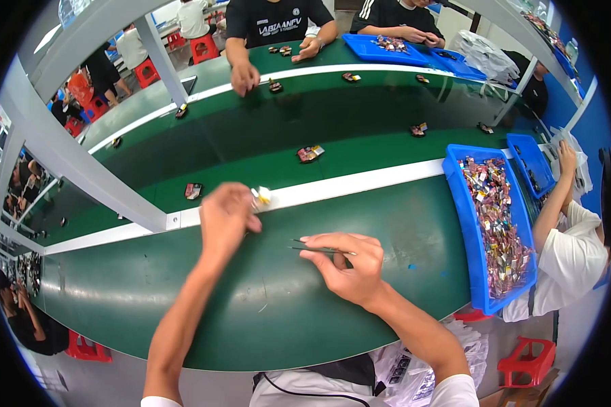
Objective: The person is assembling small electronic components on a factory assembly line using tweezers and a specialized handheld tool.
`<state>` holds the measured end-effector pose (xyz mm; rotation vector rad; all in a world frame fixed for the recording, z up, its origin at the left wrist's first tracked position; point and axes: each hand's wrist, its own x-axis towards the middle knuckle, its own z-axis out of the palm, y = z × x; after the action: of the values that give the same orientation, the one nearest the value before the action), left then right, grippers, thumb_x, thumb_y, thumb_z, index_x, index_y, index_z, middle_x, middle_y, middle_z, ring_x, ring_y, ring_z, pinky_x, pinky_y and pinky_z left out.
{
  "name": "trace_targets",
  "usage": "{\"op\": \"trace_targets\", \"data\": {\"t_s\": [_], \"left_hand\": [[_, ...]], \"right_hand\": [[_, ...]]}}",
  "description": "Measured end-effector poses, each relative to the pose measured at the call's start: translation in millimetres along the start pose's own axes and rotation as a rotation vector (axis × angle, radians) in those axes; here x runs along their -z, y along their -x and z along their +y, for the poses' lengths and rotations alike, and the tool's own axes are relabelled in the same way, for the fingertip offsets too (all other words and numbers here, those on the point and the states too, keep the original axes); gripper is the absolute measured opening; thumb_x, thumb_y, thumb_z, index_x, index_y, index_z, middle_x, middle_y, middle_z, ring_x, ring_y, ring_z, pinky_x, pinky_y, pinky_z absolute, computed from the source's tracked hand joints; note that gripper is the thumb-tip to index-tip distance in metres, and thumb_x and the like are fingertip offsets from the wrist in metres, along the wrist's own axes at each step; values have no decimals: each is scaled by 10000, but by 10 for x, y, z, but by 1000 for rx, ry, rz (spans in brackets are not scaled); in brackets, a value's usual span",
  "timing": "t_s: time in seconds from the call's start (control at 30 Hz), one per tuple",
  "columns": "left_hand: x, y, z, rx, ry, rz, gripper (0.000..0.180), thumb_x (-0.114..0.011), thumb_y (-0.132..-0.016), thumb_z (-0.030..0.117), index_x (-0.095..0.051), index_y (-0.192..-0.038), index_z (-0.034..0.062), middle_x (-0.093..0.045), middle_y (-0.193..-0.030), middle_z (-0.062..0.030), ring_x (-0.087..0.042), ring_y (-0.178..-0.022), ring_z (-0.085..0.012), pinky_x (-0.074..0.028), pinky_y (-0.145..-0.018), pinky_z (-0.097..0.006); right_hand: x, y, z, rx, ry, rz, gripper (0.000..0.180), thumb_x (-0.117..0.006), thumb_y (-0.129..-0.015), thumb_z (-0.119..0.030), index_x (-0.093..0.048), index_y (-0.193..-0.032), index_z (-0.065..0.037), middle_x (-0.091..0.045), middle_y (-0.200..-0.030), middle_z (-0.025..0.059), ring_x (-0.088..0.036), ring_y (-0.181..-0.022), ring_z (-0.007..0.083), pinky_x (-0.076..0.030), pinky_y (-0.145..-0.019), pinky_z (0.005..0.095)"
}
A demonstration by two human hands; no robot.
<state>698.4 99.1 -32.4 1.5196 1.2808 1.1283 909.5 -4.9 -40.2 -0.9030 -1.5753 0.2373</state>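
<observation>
Nearest, below the edge of the bench, a clear, crinkled plastic bag point(421, 370) lies beside the wearer's lap, with a red plastic stool point(526, 363) farther right. Above them spreads a smooth, dark green, curved worktop point(251, 305), lightly scuffed. Over its middle, the right hand point(353, 268) has thumb and index finger pinched around a pair of thin, dark metal tweezers point(319, 250); the slender tips point left and stand slightly apart. To the right, a deep, blue plastic bin point(470, 237) is heaped with small, multicoloured packaged pieces point(499, 230), mostly reddish with white and yellow bits. The left hand point(227, 214) is farther forward, its fingers partly curled and blurred by motion. Just beside its fingertips, at the long, white, straight rail point(360, 183), is a small white-and-yellow piece point(261, 197); whether the fingers grip or touch it, I cannot tell. Past the rail runs a broad, glossy green conveyor belt point(251, 146), on which a dark piece with red and yellow markings point(310, 154) and a smaller dark-and-red one point(193, 190) lie well apart. Across it, a person in a black shirt point(278, 24) extends one hand point(244, 78) near the far rail, and a shallow, blue plastic tray point(360, 49) holds more pieces.
</observation>
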Motion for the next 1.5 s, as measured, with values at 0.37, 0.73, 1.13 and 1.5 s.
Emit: {"op": "trace_targets", "data": {"t_s": [0.37,0.73,1.13,1.5], "left_hand": [[-33,-924,-99,-395,-922,399,227,-692,-882,235,-725,-940,17,-681,-1011,-164,-675,-866,-391,-530,-770,-479],[-701,-1062,133,154,-554,-59,282,-791,-864,259,-689,-800,4,-627,-637,-37,-559,-484,-109,-465,-433,-287],[-208,9,210,118,32,-167,226,-669,-946,101,-598,-1060,-82,-688,-772,-103,-629,-522,-136,-422,-401,-237],[-137,971,178,201,150,-105,179,-659,-959,50,-637,-1055,-99,-700,-817,-130,-668,-573,-142,-461,-424,-222]], "right_hand": [[93,20,20,48,83,4,132,-798,-759,-43,-706,-845,-82,-730,-788,24,-621,-515,206,-483,-501,298],[46,46,-30,86,104,-22,148,-821,-745,-54,-716,-845,-80,-736,-776,35,-574,-451,177,-460,-481,278],[95,78,-31,-224,-67,-45,142,-820,-765,-50,-724,-870,-50,-739,-802,23,-446,-422,65,-367,-436,230],[90,92,-12,-574,-482,-73,125,-784,-825,40,-698,-917,36,-688,-753,22,-406,-495,-32,-274,-438,177]]}}
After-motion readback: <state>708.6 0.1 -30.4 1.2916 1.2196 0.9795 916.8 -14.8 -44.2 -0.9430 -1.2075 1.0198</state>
